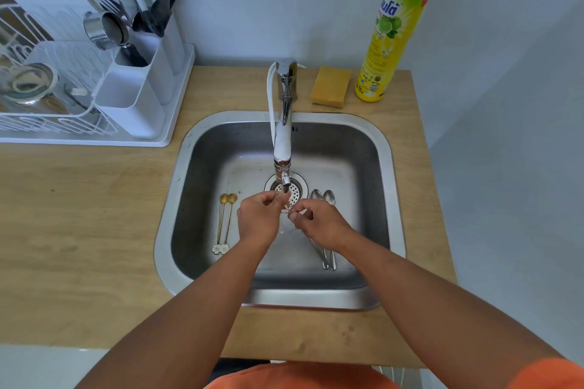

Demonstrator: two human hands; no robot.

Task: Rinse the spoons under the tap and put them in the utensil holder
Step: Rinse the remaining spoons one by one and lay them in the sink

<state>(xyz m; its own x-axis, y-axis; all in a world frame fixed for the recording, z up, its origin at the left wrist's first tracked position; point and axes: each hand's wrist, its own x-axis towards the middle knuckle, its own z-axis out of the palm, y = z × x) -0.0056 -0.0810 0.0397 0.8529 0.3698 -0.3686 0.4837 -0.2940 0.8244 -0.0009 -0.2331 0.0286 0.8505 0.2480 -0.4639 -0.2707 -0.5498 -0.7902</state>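
Observation:
Both my hands are under the tap [284,142] in the steel sink [384,186]. My left hand [257,218] and my right hand [319,223] pinch a small spoon [287,207] between them, just below the spout; most of it is hidden by my fingers. Two gold spoons [226,221] with flower ends lie on the sink floor at the left. Two silver spoons [327,199] lie at the right, partly under my right wrist. The white utensil holder [139,98] stands on the drying rack at the back left, with forks and spoons in its rear compartments.
A white dish rack [47,117] on a tray holds bowls, a steel cup and a strainer. A yellow sponge [330,85] and a dish soap bottle [392,31] stand behind the sink on the wooden counter [79,230]. A grey wall is at the back.

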